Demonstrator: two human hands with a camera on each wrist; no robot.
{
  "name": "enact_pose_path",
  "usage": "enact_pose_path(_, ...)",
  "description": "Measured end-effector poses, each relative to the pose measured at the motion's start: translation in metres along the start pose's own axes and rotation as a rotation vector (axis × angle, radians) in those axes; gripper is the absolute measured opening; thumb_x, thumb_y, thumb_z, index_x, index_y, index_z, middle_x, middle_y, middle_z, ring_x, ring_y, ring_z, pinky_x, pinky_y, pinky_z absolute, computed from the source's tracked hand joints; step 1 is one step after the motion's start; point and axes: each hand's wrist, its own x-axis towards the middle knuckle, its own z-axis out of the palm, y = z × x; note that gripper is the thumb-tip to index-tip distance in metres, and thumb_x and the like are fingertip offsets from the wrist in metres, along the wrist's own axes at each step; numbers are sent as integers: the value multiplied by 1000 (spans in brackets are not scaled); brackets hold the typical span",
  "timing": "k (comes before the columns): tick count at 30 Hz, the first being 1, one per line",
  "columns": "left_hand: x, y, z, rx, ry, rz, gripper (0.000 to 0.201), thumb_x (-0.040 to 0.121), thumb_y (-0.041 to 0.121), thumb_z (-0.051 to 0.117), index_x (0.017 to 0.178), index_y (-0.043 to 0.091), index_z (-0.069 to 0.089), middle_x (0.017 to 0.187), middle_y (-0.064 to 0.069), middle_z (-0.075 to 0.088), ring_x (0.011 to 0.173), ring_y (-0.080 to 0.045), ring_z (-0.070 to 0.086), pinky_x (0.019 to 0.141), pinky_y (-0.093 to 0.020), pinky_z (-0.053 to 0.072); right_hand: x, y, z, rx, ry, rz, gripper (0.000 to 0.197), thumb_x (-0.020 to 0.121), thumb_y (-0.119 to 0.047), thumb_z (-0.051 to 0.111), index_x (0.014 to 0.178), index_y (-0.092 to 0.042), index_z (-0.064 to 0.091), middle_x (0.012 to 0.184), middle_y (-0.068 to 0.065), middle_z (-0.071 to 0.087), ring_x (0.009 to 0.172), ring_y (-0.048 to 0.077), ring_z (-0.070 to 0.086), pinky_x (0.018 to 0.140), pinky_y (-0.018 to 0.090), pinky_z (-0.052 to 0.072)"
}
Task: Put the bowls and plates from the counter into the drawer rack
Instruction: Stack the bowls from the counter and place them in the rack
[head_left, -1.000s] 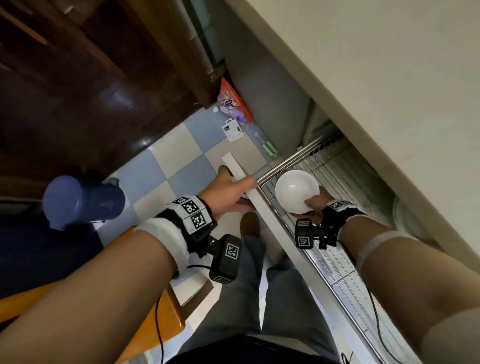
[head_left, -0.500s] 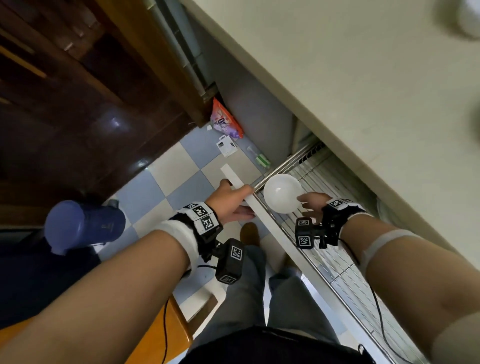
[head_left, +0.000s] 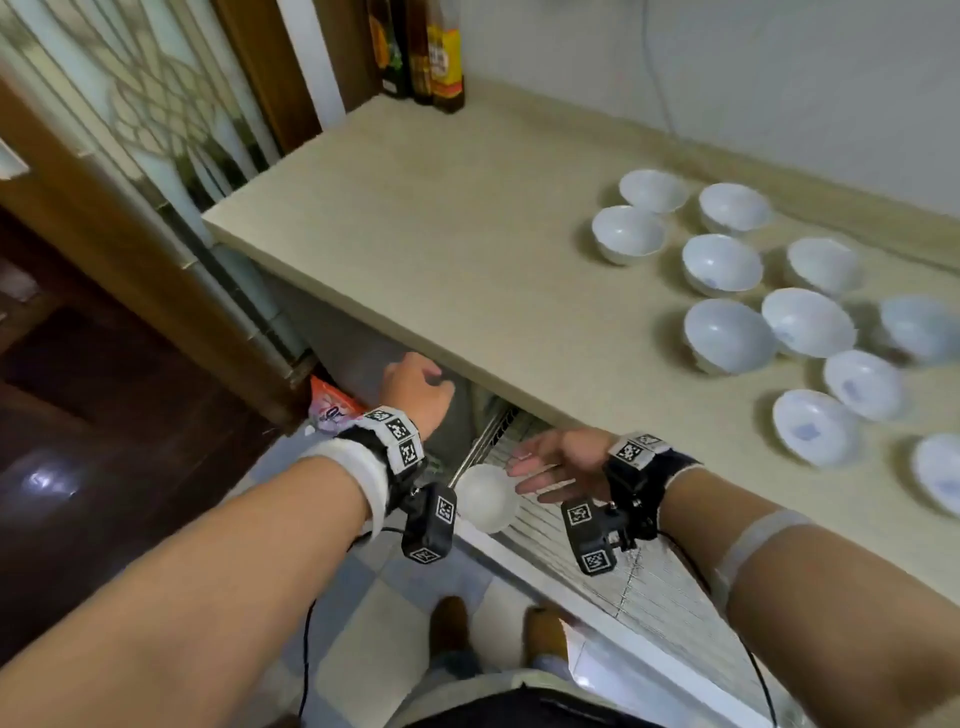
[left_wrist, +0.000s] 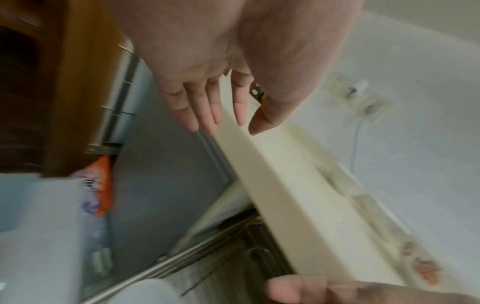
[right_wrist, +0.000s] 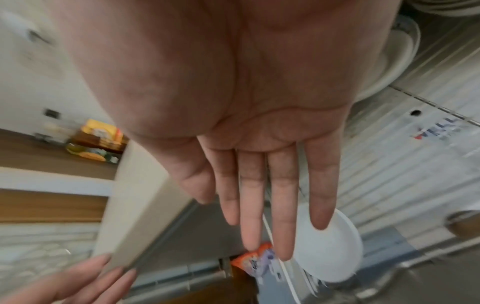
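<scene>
Down in the pulled-out rack (head_left: 649, 587) under the desk (head_left: 457, 249), one white bowl (head_left: 485, 498) sits upside down at the left end, released. Both hands are empty: the right hand (head_left: 558, 465) hovers just right of that bowl with fingers straight and spread, and the left hand (head_left: 415, 387) is up near the desk's front edge with fingers loose, holding nothing, by the wrist view.

On the desk top I count eleven bowls, all upright and mostly apart from one another, clustered at the right; the nearest one (head_left: 814, 427) and another at the far right (head_left: 937, 475) run into blur. Something plate-like lies further right in the rack in the right-wrist view, but it is too cut off to be sure.

These look like glazed ceramic — stiff, smooth, likely slippery and quick to chip on the wire. I would take each by the rim, thumb inside and fingers under the wall, and set it down gently. Three dark bottles (head_left: 415, 52) stand at the far end.
</scene>
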Motion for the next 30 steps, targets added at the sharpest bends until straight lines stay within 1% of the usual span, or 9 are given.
enact_pose_path(4,20,64,11,-126,-227,153,12,89,11,59,83,18,65,95,-5,68,93,-25,68,86,-34,54,-35,-29,-23,172,267,-183,24,94,-12,56,114,-3,66,97,15,71,80,27,68,76,37,57)
enact_pose_path(7,26,103,30,-201,-416,140,10,93,10,55,91,13,64,97,-9,68,85,-21,70,72,-34,55,-60,-32,-52,376,505,-275,18,93,-14,59,109,-4,63,85,12,64,67,26,65,73,38,57)
enact_pose_path(12,29,152,64,-200,-597,87,9,95,7,53,92,12,59,102,-10,63,90,-23,67,66,-28,50,-83,-13,-102,664,697,-267,18,95,-14,57,110,-4,54,102,15,60,94,36,69,88,50,57)
enact_pose_path(15,32,178,83,-246,-644,14,12,99,11,54,109,8,59,105,-12,59,88,-26,66,78,-36,50,-82,-12,-129,726,750,-256,26,94,-13,57,117,-4,47,107,16,58,94,36,71,78,49,60)
enact_pose_path(17,39,191,95,-293,-645,-33,46,99,14,57,143,8,42,114,-15,58,95,-31,65,82,-41,52,-79,-16,-141,731,763,-248,29,94,-12,55,120,-6,45,110,18,57,88,35,72,70,46,61)
enact_pose_path(19,49,204,102,-372,-608,-60,63,99,14,57,153,17,26,130,-21,55,100,-36,64,88,-44,52,-73,-22,-152,712,777,-232,32,93,-12,54,123,-8,44,105,19,60,81,35,73,66,45,62)
enact_pose_path(22,70,218,111,-449,-557,-113,65,100,11,54,154,22,20,137,-25,50,107,-41,65,90,-48,52,-44,-20,-175,637,833,-170,43,83,-21,58,122,-14,41,102,21,63,77,41,74,65,50,62)
enact_pose_path(25,98,229,120,-436,-561,-188,51,103,15,51,150,10,32,138,-25,53,118,-43,63,92,-49,53,-33,-23,-182,447,984,-121,42,75,-27,56,112,-13,41,99,12,59,88,38,65,76,45,56)
enact_pose_path(30,136,239,132,-383,-579,-182,43,104,16,42,143,-2,38,114,-29,63,90,-38,70,79,-47,57,6,3,-208,508,1032,-153,46,61,-30,51,107,-24,53,108,17,66,89,43,69,77,53,60)
